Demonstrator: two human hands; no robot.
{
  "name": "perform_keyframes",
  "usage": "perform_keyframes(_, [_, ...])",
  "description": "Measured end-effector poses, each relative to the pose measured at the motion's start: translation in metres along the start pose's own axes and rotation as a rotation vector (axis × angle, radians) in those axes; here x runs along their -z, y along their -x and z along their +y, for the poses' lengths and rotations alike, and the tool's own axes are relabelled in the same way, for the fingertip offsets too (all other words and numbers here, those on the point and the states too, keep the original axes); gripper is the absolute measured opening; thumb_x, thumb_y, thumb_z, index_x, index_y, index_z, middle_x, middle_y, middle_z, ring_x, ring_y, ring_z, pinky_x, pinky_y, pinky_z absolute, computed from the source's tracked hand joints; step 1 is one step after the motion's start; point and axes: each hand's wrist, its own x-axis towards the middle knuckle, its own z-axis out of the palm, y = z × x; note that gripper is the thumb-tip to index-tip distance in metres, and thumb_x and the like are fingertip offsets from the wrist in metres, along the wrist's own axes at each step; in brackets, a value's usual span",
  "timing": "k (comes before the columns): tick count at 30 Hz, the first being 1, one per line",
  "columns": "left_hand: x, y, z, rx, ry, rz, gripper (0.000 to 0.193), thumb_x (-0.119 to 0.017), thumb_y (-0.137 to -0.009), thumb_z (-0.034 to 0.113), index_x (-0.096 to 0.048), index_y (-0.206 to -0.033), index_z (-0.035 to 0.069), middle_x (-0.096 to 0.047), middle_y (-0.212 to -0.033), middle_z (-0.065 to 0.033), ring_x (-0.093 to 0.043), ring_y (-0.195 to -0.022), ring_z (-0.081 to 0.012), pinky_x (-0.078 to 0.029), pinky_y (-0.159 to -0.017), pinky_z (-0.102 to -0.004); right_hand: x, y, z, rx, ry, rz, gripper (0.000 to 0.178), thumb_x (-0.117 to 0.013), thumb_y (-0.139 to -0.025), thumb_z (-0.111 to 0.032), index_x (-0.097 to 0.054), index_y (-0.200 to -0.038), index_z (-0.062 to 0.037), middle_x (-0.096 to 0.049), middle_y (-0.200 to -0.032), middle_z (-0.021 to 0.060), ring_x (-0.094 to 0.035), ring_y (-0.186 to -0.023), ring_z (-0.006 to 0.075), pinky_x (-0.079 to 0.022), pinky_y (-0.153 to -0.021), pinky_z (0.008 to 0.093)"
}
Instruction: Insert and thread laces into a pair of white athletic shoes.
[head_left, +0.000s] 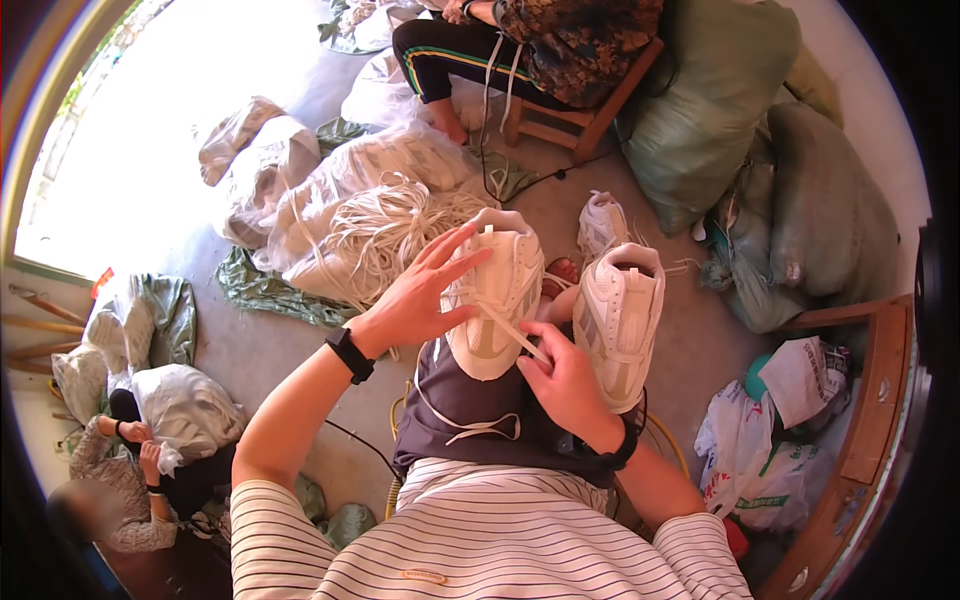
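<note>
We've got a white shoe (497,295) on our lap, center frame. Left hand (420,295) lies open, fingers spread, flat on its side at 9 o'clock. Right hand (562,380) at 5 o'clock pinches the lace (500,322) across the shoe. 2nd shoe (618,320) just beside, at 3 o'clock. Lace pile (385,235) on floor at 11 o'clock.
</note>
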Motion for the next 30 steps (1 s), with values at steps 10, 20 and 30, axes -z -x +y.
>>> perform_keyframes(10, [-0.007,0.004,-0.017,0.009,0.026,0.091,0.069,-0.068,-0.076,0.016,-0.047,-0.141,0.015,-0.031,-0.151,-0.0151,-0.027,-0.140,-0.0379,-0.021,-0.115,-0.0493,0.100,0.009,-0.045,-0.007,-0.339,0.107,0.025,-0.065,-0.087,-0.005,-0.066,-0.111,-0.0002,-0.056,-0.075,-0.0033,-0.047,-0.062,0.0025,-0.038,-0.056,0.0179])
perform_keyframes(20, [-0.019,0.001,-0.021,0.062,0.074,0.151,0.067,-0.070,-0.080,0.024,-0.047,-0.142,0.016,-0.035,-0.147,-0.0144,-0.028,-0.139,-0.0355,-0.021,-0.114,-0.0486,0.206,0.014,0.024,-0.014,-0.309,0.650,0.024,-0.062,-0.091,-0.008,-0.063,-0.114,-0.0002,-0.048,-0.074,-0.0054,-0.040,-0.059,0.0042,-0.036,-0.058,0.0206])
perform_keyframes(30, [-0.027,-0.004,-0.005,0.116,0.096,0.153,0.065,-0.072,-0.078,0.023,-0.049,-0.139,0.016,-0.036,-0.146,-0.0129,-0.029,-0.138,-0.0352,-0.021,-0.114,-0.0482,0.117,0.003,-0.002,0.131,0.061,0.349,0.019,-0.058,-0.092,-0.005,-0.067,-0.108,0.0008,-0.066,-0.107,0.0087,-0.060,-0.062,0.0096,-0.049,-0.057,0.0220])
